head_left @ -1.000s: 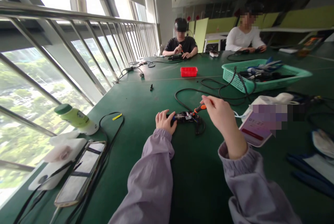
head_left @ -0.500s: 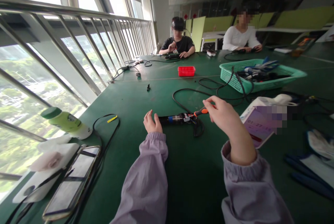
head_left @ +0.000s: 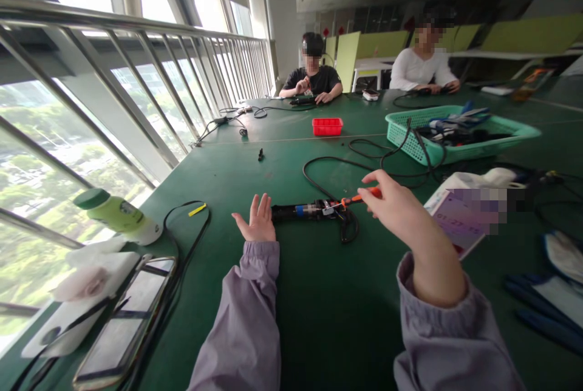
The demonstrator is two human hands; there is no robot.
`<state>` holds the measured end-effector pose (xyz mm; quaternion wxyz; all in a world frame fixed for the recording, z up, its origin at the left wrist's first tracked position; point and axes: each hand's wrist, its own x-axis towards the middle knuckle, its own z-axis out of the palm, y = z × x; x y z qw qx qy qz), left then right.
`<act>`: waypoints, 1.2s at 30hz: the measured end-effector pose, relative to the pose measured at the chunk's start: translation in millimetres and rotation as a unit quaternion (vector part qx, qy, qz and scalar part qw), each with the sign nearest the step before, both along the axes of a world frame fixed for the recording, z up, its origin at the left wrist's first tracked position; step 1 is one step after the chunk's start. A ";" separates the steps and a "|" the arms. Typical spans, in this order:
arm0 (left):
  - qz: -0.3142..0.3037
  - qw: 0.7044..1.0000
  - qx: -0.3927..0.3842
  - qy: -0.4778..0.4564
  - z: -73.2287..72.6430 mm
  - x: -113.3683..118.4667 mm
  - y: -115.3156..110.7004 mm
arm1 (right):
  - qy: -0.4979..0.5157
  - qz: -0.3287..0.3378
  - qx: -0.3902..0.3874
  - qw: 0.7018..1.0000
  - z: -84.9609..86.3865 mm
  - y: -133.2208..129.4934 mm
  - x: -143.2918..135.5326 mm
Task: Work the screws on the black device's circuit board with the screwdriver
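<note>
While your right hand (head_left: pixel 401 212) pinches the orange-handled screwdriver (head_left: pixel 362 198) with fingers closed round its handle, the tip rests against the near end of the black cylindrical device (head_left: pixel 303 210), which lies flat on the green table (head_left: pixel 282 160) between your two hands. Your left hand (head_left: pixel 257 227) is flat and open, fingers spread, just beside the device's left end and not gripping it. That is the weak point, as I judge it: with nothing pinning the device, any push from the screwdriver could roll or slide it, and the tip could skip off and catch the black cable (head_left: pixel 348 230) coiled right under it. That cable runs back across the table toward the teal basket (head_left: pixel 460 147), so a tug on it could also drag the device sideways.

On to the containers in this single head view. The teal basket, well off to your right, holds a jumble of dark cables and some blue tools; I cannot tell the pieces apart. A small red tray (head_left: pixel 327 126) sits farther up the table, contents not visible from here. By the window on your left lies a green-capped bottle (head_left: pixel 116 215) on its side, with a phone (head_left: pixel 125 321) close beside it.
</note>
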<state>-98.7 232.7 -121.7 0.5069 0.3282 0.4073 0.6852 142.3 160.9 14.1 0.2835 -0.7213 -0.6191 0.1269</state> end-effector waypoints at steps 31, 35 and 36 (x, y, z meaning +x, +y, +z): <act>-0.198 0.969 -0.020 -0.145 3.3 40.6 -17.6 | 0.013 0.012 0.039 0.999 2.3 -0.8 -4.0; -0.206 0.964 -0.024 -0.168 1.1 37.9 -14.8 | 0.027 0.036 -0.089 0.995 6.1 -4.2 -6.5; -0.206 0.966 -0.024 -0.155 0.0 37.5 -13.8 | 0.022 0.032 -0.079 0.996 5.9 -4.4 -6.6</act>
